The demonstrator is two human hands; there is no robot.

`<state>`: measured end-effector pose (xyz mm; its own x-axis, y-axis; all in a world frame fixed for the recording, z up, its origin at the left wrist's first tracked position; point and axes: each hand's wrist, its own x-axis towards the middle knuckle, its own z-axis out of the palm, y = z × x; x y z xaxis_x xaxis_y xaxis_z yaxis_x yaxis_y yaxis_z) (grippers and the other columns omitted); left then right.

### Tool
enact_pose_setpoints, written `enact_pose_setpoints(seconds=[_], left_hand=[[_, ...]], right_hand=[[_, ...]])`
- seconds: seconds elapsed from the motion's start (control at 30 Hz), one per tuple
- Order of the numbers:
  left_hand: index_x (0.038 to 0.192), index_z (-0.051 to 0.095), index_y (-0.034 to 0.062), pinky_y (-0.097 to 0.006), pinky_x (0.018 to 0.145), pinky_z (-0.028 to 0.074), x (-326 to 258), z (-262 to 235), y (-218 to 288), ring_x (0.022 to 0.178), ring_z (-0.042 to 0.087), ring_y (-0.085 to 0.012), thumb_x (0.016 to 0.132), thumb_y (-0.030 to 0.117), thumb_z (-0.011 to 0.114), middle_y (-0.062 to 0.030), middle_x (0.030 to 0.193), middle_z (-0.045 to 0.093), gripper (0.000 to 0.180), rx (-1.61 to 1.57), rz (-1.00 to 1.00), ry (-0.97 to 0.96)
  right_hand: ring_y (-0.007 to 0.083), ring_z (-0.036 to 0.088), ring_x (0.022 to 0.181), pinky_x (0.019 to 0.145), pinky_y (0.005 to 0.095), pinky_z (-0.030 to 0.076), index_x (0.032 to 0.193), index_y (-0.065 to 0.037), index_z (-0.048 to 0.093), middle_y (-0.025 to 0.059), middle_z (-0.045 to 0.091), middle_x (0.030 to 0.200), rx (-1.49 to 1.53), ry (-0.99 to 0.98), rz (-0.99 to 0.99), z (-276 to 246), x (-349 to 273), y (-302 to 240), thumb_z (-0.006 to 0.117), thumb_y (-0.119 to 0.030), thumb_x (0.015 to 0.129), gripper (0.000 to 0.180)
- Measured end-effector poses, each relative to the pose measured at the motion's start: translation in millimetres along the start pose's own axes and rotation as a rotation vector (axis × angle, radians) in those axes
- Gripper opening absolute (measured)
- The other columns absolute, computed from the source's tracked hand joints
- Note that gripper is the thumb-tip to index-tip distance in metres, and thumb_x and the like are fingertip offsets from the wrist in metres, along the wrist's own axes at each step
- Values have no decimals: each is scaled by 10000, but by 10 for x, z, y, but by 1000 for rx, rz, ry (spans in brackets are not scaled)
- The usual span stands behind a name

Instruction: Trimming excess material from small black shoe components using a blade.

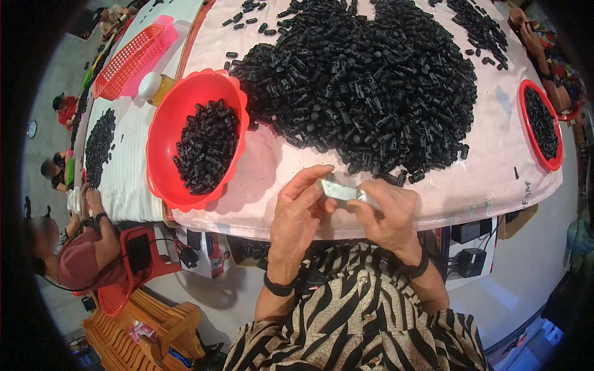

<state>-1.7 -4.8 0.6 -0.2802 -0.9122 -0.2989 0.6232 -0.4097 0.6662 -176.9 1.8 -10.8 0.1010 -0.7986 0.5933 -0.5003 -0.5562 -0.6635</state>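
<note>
Striped shirt (362,309) foremost; head view, near side of the black heap (362,86).
Just off the heap's near edge, my left hand (297,213) and right hand (393,216) close on opposite ends of a small silvery block (340,190), fingertips pinching it. I judge it light, stiff, slippery where smooth and not very fragile; its ends offer the best hold, thumb against finger, leaving the middle free.

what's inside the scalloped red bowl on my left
A heap of small black parts fills some of the red bowl; its lower layers and the bottom beneath are covered.
</note>
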Motion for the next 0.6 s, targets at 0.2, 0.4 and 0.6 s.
enact_pose_setpoints(seconds=[0.2,0.4,0.6], left_hand=[[1142,567,-22,-224,685,458,7,3,-18,710,550,-103,910,70,543,-64,907,625,250,-17,9,-1],[1129,570,-21,-224,685,458,14,-5,-28,713,548,-104,915,79,545,-66,911,628,237,-20,10,8],[1136,562,-26,-223,665,455,8,3,-22,710,553,-105,911,86,551,-65,918,631,251,-17,20,9]], right_hand=[[216,578,479,421,310,436,853,4,605,117,599,638,-55,-85,16,-11,-4,-24,723,-161,764,221],[203,565,460,410,309,431,850,4,606,109,589,622,-95,-96,-6,-6,9,-26,719,-175,773,225],[199,561,457,408,309,430,854,3,608,98,577,610,-92,-110,8,12,-1,-30,718,-194,784,236]])
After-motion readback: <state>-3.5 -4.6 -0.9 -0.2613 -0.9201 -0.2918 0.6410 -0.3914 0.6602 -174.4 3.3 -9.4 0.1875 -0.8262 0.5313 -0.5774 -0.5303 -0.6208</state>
